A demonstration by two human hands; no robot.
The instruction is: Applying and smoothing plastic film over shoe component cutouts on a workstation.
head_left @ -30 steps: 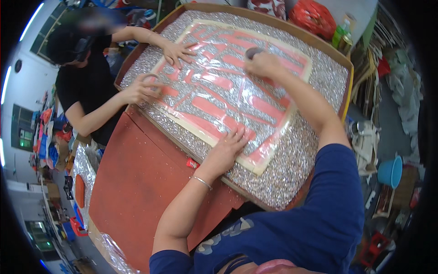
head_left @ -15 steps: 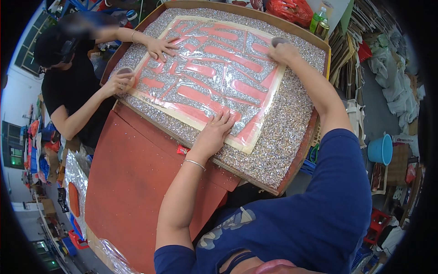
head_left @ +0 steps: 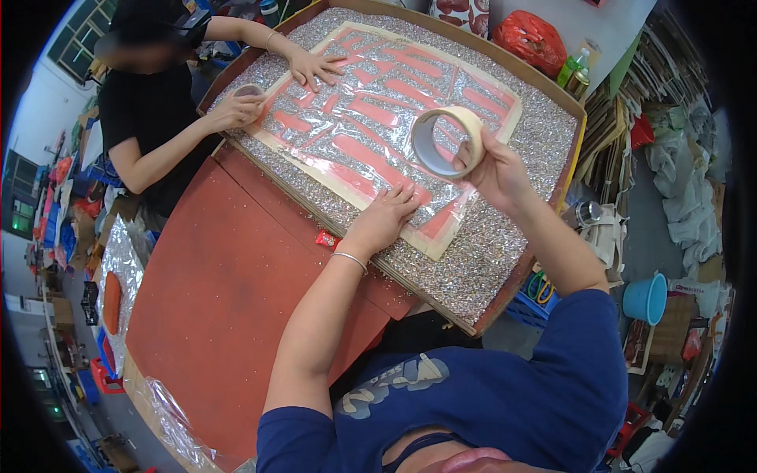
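My right hand (head_left: 497,169) holds a roll of clear tape (head_left: 443,142) lifted above a cream sheet with red shapes (head_left: 378,126), which is covered in shiny tape strips. My left hand (head_left: 388,217) lies flat with fingers spread on the near edge of that sheet. The sheet rests on a glittery silver board (head_left: 505,244) in a wooden frame. Across the board, another person presses one hand (head_left: 314,67) on the sheet's far side and holds a second tape roll (head_left: 246,94) at its corner with the other hand.
The framed board lies on a red tabletop (head_left: 229,299). A small red object (head_left: 326,239) sits at the board's near edge. A red bag (head_left: 530,39) and bottles (head_left: 574,72) stand past the far corner. A blue bucket (head_left: 645,298) and cluttered floor are at right.
My right hand has pulled back from the sheet's far right edge and lifted the tape roll into the air. My left hand stays pressed on the near edge.
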